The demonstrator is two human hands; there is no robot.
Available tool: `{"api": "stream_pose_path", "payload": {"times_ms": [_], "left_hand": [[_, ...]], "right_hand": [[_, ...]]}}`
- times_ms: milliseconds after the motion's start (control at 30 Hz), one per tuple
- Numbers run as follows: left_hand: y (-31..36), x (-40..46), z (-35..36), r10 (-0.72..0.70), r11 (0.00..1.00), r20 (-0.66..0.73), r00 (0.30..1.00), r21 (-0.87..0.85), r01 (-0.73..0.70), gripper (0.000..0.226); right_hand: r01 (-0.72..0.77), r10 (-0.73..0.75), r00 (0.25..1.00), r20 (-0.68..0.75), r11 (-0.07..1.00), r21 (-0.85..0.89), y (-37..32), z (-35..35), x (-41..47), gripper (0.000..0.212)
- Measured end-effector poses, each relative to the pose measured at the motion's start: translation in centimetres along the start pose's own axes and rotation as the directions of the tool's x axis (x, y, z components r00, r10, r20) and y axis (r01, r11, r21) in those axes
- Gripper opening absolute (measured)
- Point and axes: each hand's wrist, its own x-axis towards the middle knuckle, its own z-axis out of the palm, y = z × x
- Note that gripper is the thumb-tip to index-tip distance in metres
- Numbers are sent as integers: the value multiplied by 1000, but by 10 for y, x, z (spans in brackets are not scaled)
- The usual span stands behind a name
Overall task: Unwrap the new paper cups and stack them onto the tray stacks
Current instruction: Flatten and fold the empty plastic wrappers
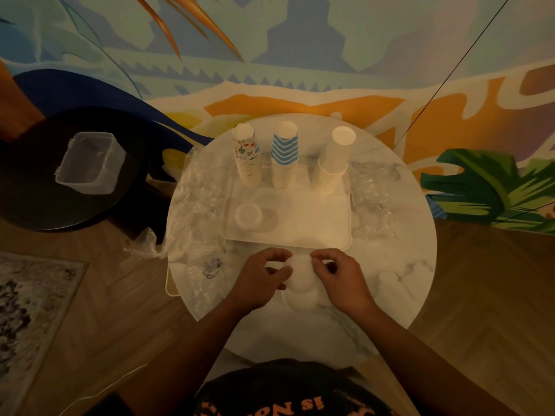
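Between both sets of fingers, a white cup bundle (300, 273) stands near the surface's front edge, long axis upright; left hand (260, 276) and right hand (339, 277) pinch its top equally. Tray stacks (332, 163) lie beyond the fingertips.

A round marble table (390, 265) stands against a bright mural wall (270, 55) of blue, orange and green leaf shapes. A dark round side table (36, 190) sits to its left. Wood floor (495, 280), patterned rug (30, 310), dim warm light.
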Motion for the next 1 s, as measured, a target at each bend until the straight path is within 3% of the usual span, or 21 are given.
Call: {"api": "stream_pose_path", "payload": {"times_ms": [133, 233, 400, 700, 833, 1000], "left_hand": [[12, 7, -9, -35, 996, -21, 999, -88, 33, 23], [20, 16, -18, -100, 979, -47, 994, -185, 89, 22], [28, 26, -36, -221, 908, -49, 974, -375, 187, 17], [35, 30, -46, -251, 831, -26, 968, -518, 202, 18], [36, 26, -52, -140, 889, -12, 990, -442, 120, 23], [29, 22, -60, 99, 990, -65, 993, -99, -105, 23]], "right_hand": [[144, -145, 989, 8, 989, 40, -13, 2, 4, 16], [263, -264, 957, 117, 964, 26, -19, 1, 5, 26], [344, -329, 907, 261, 939, -11, -24, 4, 9, 50], [459, -432, 881, 193, 879, -130, -41, 20, 29, 31], [324, -309, 933, 185, 944, -58, -49, 25, 34, 28], [266, -254, 950, 181, 963, -44, -52, 29, 43, 20]]}}
